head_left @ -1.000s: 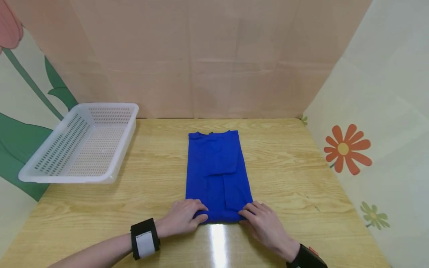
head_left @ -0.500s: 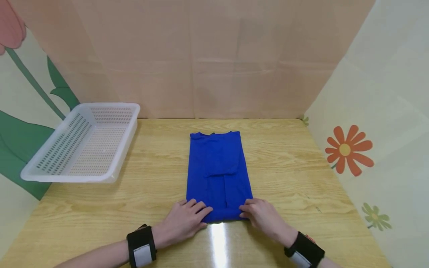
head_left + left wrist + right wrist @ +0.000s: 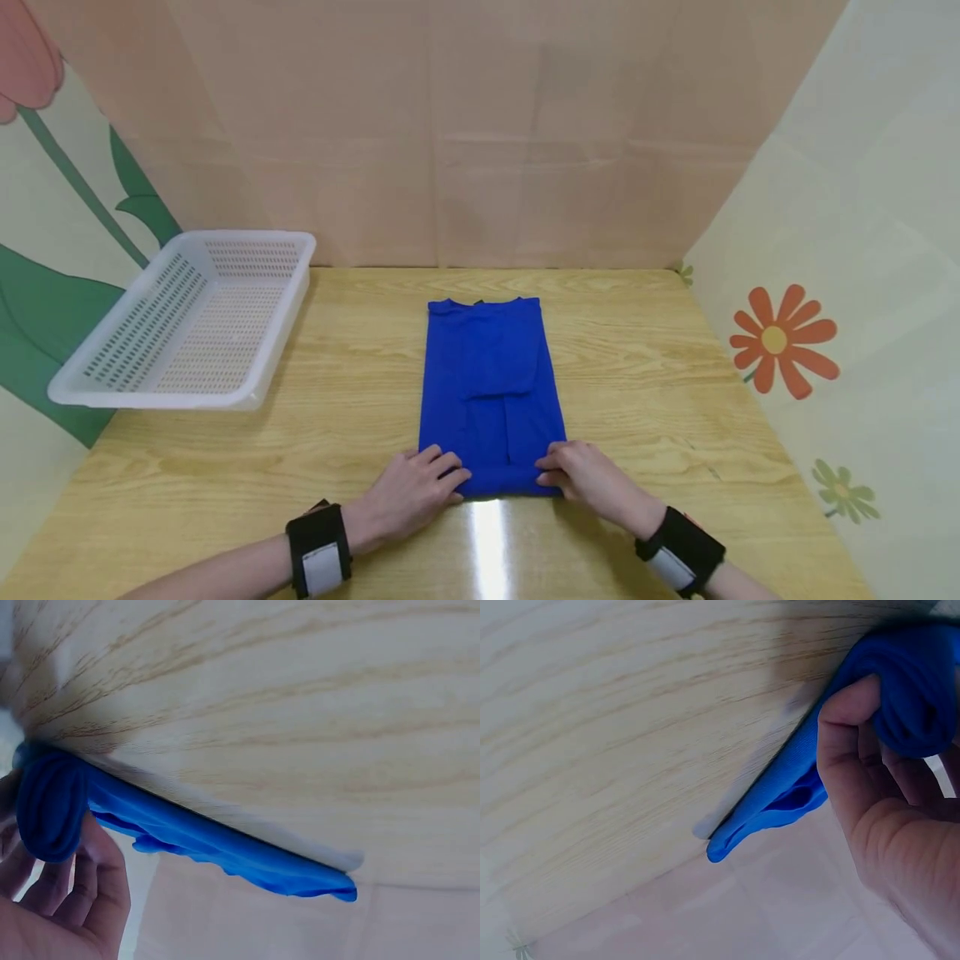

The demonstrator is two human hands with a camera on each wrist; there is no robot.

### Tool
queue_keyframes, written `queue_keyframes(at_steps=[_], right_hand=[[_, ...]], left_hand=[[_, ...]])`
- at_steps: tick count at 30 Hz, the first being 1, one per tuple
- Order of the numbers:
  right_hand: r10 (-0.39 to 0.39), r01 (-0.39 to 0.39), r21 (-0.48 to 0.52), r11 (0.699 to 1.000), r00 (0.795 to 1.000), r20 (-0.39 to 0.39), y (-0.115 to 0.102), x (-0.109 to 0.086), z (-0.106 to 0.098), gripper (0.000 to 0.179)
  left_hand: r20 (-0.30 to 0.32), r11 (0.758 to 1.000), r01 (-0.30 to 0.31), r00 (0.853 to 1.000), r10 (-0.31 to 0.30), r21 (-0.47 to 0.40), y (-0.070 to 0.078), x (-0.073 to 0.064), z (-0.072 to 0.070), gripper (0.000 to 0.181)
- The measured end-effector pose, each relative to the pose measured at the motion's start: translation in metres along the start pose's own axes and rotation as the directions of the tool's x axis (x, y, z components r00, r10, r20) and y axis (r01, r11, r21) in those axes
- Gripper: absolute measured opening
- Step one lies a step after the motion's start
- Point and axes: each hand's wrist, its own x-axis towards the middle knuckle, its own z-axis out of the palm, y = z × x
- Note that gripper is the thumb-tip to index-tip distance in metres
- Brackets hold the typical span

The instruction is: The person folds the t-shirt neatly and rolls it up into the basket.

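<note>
From where I stand, a royal-blue cloth garment (image 3: 495, 358) lies at the middle of the yellowish wood-grain table (image 3: 660, 375), its far edge dipping slightly like a neckline, with a tiny dark mark there. It is folded into a long panel, a little wider toward the person, with a squarish flap lying over its upper half and a vertical fold line below that. The near edge is turned up into a thick roll (image 3: 498, 481), and from either end you can see the layers wound inside it. The person's left hand (image 3: 412, 492) grips the left end of that roll, fingers curled round it. The right hand (image 3: 592, 482) pinches the other end, fingertips pressed against the cloth. Each wrist wears a black strap with a pale patch, the left strap (image 3: 318, 550) and the right strap (image 3: 680, 552). Well apart from the garment, over on the left side, sits a white rectangular plastic basket (image 3: 225, 333) with slotted walls. Behind the table hangs a creased pinkish-tan sheet (image 3: 480, 133), and on the pale right-hand wall an orange flower (image 3: 785, 340) is printed above a smaller green one.
</note>
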Motion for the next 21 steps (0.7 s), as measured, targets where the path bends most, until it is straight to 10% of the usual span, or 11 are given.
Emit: queue_keyframes(at_steps=[9, 21], right_hand=[[0.028, -0.027, -0.066, 0.997, 1.000, 0.005, -0.002, -0.004, 0.001, 0.012], [-0.121, 0.057, -0.365, 0.929, 0.980, -0.156, -0.007, -0.020, 0.013, 0.045]], left_hand=[[0.171, 0.938, 0.219, 0.969, -0.178, -0.268, -0.007, 0.007, -0.001, 0.022], [0.246, 0.811, 0.352, 0.933, -0.263, -0.467, -0.019, 0.014, -0.002, 0.017]])
